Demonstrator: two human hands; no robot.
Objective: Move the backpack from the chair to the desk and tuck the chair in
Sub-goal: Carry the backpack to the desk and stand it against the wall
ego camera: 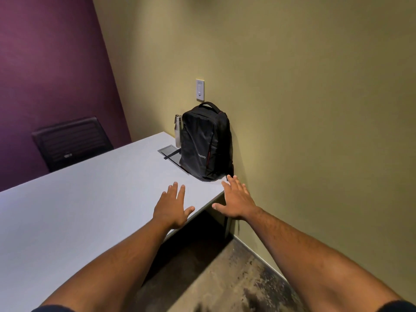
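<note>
Grey desk (78, 212), backpack (206, 143) upright against wall, handle up, both hands empty, fingers spread.

The backpack (206, 143) is black, with a thin red line along its zipper and pale letters low on its front. It stands upright on the worktop (78, 210), its back against the wall and its carry handle on top. It is just beyond the spread fingers (231, 180) of the right hand, close but apart, and farther from the left fingers (177, 188). The chair (72, 143), black with a ribbed backrest, stands far beyond the left fingers, behind the worktop's far edge.
</note>
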